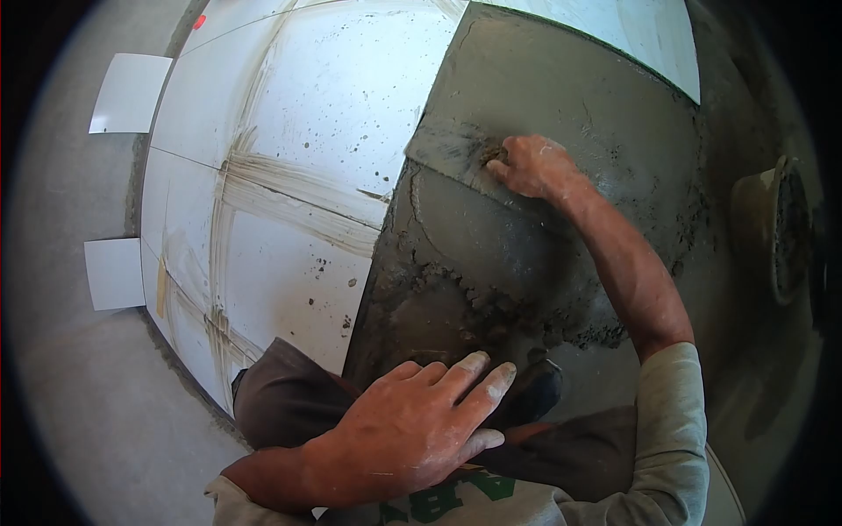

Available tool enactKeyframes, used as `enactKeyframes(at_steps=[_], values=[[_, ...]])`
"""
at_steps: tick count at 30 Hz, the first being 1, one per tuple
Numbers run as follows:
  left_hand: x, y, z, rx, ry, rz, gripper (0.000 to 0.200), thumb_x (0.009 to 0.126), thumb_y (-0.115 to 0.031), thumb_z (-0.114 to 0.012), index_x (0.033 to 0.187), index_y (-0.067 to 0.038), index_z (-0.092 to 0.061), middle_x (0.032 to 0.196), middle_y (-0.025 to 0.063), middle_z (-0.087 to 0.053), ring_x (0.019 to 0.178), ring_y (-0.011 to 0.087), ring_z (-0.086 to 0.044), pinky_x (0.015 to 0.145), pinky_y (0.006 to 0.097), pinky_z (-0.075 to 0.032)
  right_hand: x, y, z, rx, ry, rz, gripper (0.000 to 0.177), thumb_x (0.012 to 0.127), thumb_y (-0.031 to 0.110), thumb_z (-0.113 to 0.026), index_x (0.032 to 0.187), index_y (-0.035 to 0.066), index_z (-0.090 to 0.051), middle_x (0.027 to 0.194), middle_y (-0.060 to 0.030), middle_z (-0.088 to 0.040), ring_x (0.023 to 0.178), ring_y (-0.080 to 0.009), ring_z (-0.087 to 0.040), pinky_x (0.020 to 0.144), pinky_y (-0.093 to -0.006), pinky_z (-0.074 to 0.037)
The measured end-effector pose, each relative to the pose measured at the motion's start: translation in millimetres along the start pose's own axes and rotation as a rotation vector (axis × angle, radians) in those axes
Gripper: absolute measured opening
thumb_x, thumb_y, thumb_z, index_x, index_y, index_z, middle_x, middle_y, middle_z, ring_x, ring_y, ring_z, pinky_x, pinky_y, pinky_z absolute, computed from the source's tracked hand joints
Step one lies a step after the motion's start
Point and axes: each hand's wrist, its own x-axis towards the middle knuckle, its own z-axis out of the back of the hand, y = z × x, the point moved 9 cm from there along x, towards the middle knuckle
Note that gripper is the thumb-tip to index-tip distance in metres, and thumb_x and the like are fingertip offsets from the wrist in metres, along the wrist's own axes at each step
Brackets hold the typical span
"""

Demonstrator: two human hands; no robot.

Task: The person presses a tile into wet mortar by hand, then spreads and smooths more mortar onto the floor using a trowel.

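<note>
My right hand (539, 167) is closed round the mortar-caked handle of a trowel. The flat blade of the trowel (447, 156) lies on wet grey mortar (561, 79), its left end at the edge of the white tiles. Beyond the blade the mortar is smooth; on the near side it is rough and lumpy. My left hand (417, 416) hovers over my lap, palm down, fingers stretched and thumb apart, holding nothing. Grey residue coats its fingertips.
Large white floor tiles (342, 79) with smeared grout lines and mortar crumbs lie at left. Two small white tile pieces (132, 92) (115, 273) rest beyond their edge. A bucket (756, 210) stands at right. My dark shoe (537, 390) is at the mortar's near edge.
</note>
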Motion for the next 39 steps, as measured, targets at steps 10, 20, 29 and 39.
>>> enactKeyframes(at_steps=[10, 20, 29, 39], values=[[-7, 0, 1, -0.033, -0.006, 0.012, 0.062, 0.085, -0.035, -0.070, 0.134, -0.002, -0.050, 0.119, 0.0195, -0.058, 0.092, 0.0265, -0.062, 0.078, 0.0358, -0.050, -40, 36, -39, -0.003, -0.016, 0.133, 0.039, 0.091, 0.033, -0.058, 0.093, -0.005, -0.065, 0.086, -0.0243, -0.068, 0.090, -0.0395, -0.067, 0.082, -0.0470, -0.053], [-8, -6, -3, -0.008, -0.012, 0.027, 0.061, 0.086, -0.034, -0.069, 0.134, -0.002, -0.049, 0.120, 0.0198, -0.057, 0.094, 0.0290, -0.063, 0.079, 0.0371, -0.051, -76, 61, -79, 0.023, 0.047, 0.208, 0.034, 0.090, 0.031, -0.058, 0.095, -0.002, -0.062, 0.084, -0.0219, -0.069, 0.086, -0.0373, -0.068, 0.079, -0.0460, -0.054], [-9, -5, -3, -0.015, -0.013, 0.041, 0.060, 0.087, -0.034, -0.067, 0.135, -0.003, -0.048, 0.120, 0.0202, -0.057, 0.095, 0.0308, -0.063, 0.080, 0.0380, -0.050, -54, 39, -48, -0.064, -0.127, 0.223, 0.033, 0.089, 0.035, -0.061, 0.093, 0.002, -0.059, 0.081, -0.0179, -0.070, 0.081, -0.0341, -0.069, 0.072, -0.0434, -0.055], [-10, 0, -3, -0.019, -0.011, 0.063, 0.060, 0.088, -0.037, -0.066, 0.135, -0.003, -0.049, 0.122, 0.0212, -0.057, 0.094, 0.0328, -0.063, 0.081, 0.0378, -0.050, -23, -36, 51, -0.056, -0.370, -0.134, 0.040, 0.092, 0.038, -0.055, 0.102, 0.000, -0.060, 0.090, -0.0213, -0.070, 0.092, -0.0381, -0.067, 0.081, -0.0459, -0.054]])
